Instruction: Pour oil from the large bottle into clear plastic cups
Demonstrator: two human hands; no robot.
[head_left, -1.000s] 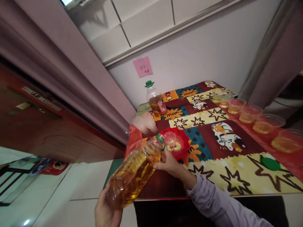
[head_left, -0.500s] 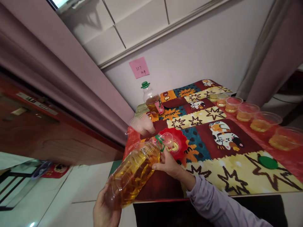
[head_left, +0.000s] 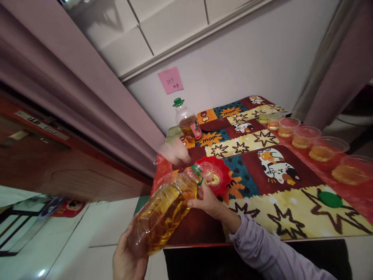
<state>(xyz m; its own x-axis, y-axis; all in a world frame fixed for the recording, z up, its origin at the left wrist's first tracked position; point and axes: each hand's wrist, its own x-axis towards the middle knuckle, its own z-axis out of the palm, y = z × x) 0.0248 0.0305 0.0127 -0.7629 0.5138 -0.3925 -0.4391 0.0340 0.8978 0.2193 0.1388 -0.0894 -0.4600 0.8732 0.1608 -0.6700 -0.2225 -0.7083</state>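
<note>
A large transparent bottle of yellow oil (head_left: 167,214) is tilted, its open green-ringed neck pointing up and to the right. Around its base wraps my left hand (head_left: 129,249). My right hand (head_left: 208,202) grips it below the neck, thumb on the near side and the other fingers mostly hidden. Right at the bottle's mouth, a transparent plastic cup (head_left: 207,171) stands on a red scalloped plate (head_left: 224,171). Whether oil is flowing into the cup I cannot tell. A green cap (head_left: 330,199) lies apart on the tabletop at the right.
Stacked plastic cups (head_left: 177,151) lie behind the plate. A second bottle (head_left: 189,126) with a green cap stands near the wall. Several cups holding yellow liquid (head_left: 325,149) line the right side of the patterned table (head_left: 288,212). A wooden door (head_left: 72,167) is close on the left.
The bottle and both hands stay almost in the same place. The view has shifted very slightly.
</note>
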